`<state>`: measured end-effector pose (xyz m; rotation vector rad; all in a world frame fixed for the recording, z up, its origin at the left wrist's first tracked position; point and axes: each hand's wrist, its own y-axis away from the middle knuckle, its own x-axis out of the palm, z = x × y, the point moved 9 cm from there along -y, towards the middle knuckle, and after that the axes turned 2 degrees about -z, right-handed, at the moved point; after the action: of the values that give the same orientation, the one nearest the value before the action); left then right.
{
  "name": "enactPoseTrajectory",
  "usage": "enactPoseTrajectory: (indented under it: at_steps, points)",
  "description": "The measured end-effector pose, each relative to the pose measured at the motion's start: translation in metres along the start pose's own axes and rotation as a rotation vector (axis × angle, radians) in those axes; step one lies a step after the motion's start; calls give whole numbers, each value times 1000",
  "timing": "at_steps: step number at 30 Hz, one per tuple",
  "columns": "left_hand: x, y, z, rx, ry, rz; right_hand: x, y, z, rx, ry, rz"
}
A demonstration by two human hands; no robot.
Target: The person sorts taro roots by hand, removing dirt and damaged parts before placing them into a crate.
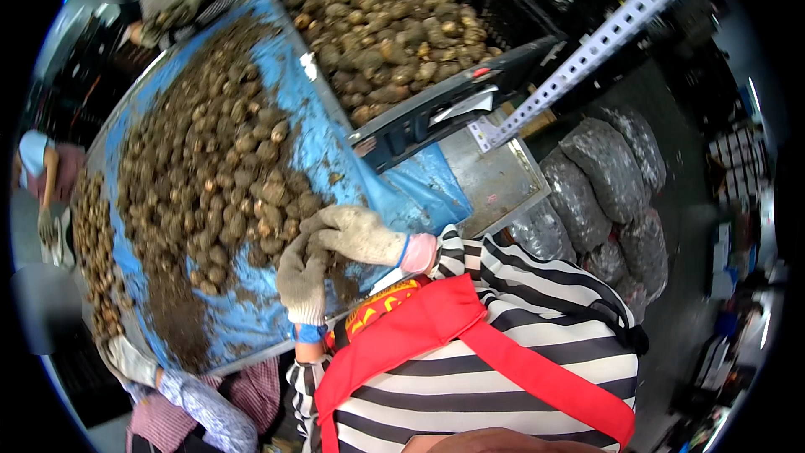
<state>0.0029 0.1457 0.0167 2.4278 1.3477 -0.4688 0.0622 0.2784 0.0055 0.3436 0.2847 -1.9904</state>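
A large heap of small, soil-covered taro corms [210,159] lies on a blue plastic sheet [293,105] over the table. At the heap's near right edge, my two hands meet in dirty, light knitted gloves. My left hand [302,283] points away from me, its fingers curled against those of the other hand. My right hand [362,235] reaches in from the right, fingertips bent inward and pressed to the left glove. Whatever lies between the fingers is hidden by the gloves. Loose soil [176,315] is spread over the sheet to the left of my hands.
Beyond the sheet stands a black plastic crate [411,130] filled with taro corms. A perforated white metal post [595,42] rises at its right corner. Filled dark sacks [599,168] are stacked at right. Co-workers' gloved hands [132,361] work around the table's left side.
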Motion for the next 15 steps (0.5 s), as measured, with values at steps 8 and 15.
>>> enactPoseTrajectory:
  at_steps: [8,15]
  points:
    - [16,14,-32,479,-163,17,19,-17,-59,269,-467,77]
    - [10,-7,-11,15,614,83,-1,7,-27,-589,400,43]
